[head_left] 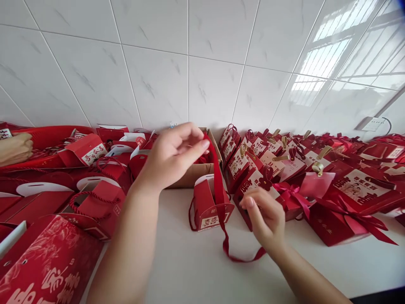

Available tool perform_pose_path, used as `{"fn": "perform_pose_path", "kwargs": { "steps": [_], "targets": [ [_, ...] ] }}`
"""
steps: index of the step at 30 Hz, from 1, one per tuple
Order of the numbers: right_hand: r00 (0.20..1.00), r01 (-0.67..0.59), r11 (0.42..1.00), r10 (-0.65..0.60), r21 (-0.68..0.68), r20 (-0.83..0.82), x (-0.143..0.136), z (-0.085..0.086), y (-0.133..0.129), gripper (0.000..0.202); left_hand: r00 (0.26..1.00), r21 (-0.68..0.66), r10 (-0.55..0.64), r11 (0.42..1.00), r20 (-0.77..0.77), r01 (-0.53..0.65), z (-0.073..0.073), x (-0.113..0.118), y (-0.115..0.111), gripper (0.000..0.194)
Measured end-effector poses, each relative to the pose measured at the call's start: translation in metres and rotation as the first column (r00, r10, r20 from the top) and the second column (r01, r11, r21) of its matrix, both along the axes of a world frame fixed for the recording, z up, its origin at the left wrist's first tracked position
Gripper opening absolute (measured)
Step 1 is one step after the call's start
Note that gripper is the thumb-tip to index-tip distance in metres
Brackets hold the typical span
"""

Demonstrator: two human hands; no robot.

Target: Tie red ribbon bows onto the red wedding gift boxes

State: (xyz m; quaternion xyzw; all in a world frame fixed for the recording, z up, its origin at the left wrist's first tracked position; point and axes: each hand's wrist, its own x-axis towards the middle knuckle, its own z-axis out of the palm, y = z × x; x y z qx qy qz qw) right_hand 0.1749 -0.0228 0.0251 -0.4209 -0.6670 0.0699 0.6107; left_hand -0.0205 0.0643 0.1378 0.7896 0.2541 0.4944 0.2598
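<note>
Nearest, on the white counter [196, 270], our right hand [265, 217] pinches the lower run of a dark red ribbon [219, 185], fingers curled tight, a loose loop trailing toward us. Just beyond stands a small red gift box [207, 207], the ribbon draped over it. Above it our left hand [172, 154] grips the ribbon's upper end between thumb and fingertips. Farther back: rows of red gift boxes [316, 177] at right, red paper bags [91, 198] at left, another person's hand [14, 148] at far left, and the white tiled wall [190, 63].
</note>
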Motion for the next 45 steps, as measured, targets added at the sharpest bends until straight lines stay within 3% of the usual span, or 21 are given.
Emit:
{"fn": "perform_pose_path", "kwargs": {
  "steps": [2,4,6,8,10,12,16,19,25,29,31,35,38,41,43,45],
  "targets": [
    [0.990,-0.026,0.995,0.011,-0.100,-0.142,-0.005,0.023,0.005,0.012,0.997,0.041,0.021,0.999,0.068,-0.024,0.005,-0.005,-0.010,0.012],
    [0.949,-0.211,0.944,0.136,-0.254,-0.283,-0.012,0.045,0.009,0.037,0.998,0.087,0.034,0.995,0.048,-0.038,0.008,-0.008,-0.019,0.009],
    [0.891,-0.394,0.853,0.264,-0.341,-0.369,-0.018,0.064,0.014,0.042,0.999,0.119,0.050,0.992,0.010,-0.051,0.009,-0.007,-0.026,0.008],
    [0.865,-0.464,0.811,0.329,-0.357,-0.379,-0.021,0.076,0.017,0.028,0.998,0.131,0.058,0.990,-0.020,-0.055,0.008,-0.003,-0.029,0.009],
    [0.860,-0.473,0.818,0.350,-0.326,-0.372,-0.020,0.082,0.020,0.016,0.997,0.123,0.068,0.990,-0.044,-0.062,0.006,0.003,-0.028,0.010],
    [0.836,-0.499,0.818,0.368,-0.285,-0.407,-0.016,0.083,0.023,0.012,0.994,0.111,0.094,0.990,-0.060,-0.087,0.004,0.009,-0.026,0.010],
    [0.736,-0.617,0.737,0.415,-0.277,-0.535,-0.001,0.081,0.028,0.016,0.988,0.099,0.109,0.990,-0.113,-0.098,0.002,0.021,-0.020,0.010],
    [0.705,-0.664,0.689,0.446,-0.291,-0.551,0.008,0.081,0.031,0.016,0.990,0.095,0.090,0.992,-0.110,-0.080,0.000,0.027,-0.020,0.009],
    [0.764,-0.619,0.713,0.448,-0.329,-0.464,0.008,0.087,0.028,0.014,0.993,0.175,0.067,0.983,-0.101,-0.048,-0.004,0.027,-0.023,0.009],
    [0.755,-0.647,0.666,0.495,-0.370,-0.429,0.008,0.088,0.027,0.017,0.979,0.178,0.068,0.983,-0.190,-0.034,-0.002,0.026,-0.023,0.012],
    [0.776,-0.627,0.678,0.504,-0.383,-0.379,0.010,0.088,0.028,0.017,0.973,0.169,0.086,0.984,-0.216,-0.050,-0.001,0.027,-0.023,0.012],
    [0.770,-0.637,0.676,0.531,-0.371,-0.354,0.018,0.088,0.032,0.025,0.982,0.183,0.122,0.979,-0.142,-0.095,-0.003,0.029,-0.022,0.008],
    [0.749,-0.663,0.624,0.559,-0.414,-0.355,0.026,0.086,0.036,0.038,0.991,0.231,0.126,0.967,-0.047,-0.112,-0.006,0.031,-0.018,0.006],
    [0.711,-0.701,0.555,0.587,-0.447,-0.387,0.028,0.084,0.040,0.029,0.993,0.321,0.110,0.940,0.040,-0.117,-0.008,0.032,-0.014,0.008],
    [0.711,-0.703,0.567,0.568,-0.429,-0.415,0.025,0.082,0.040,0.029,0.989,0.346,0.130,0.926,0.077,-0.149,-0.008,0.033,-0.013,0.009],
    [0.755,-0.654,0.647,0.517,-0.393,-0.404,0.019,0.080,0.039,0.033,0.986,0.336,0.141,0.927,0.092,-0.164,-0.007,0.033,-0.013,0.009]
  ]
}}
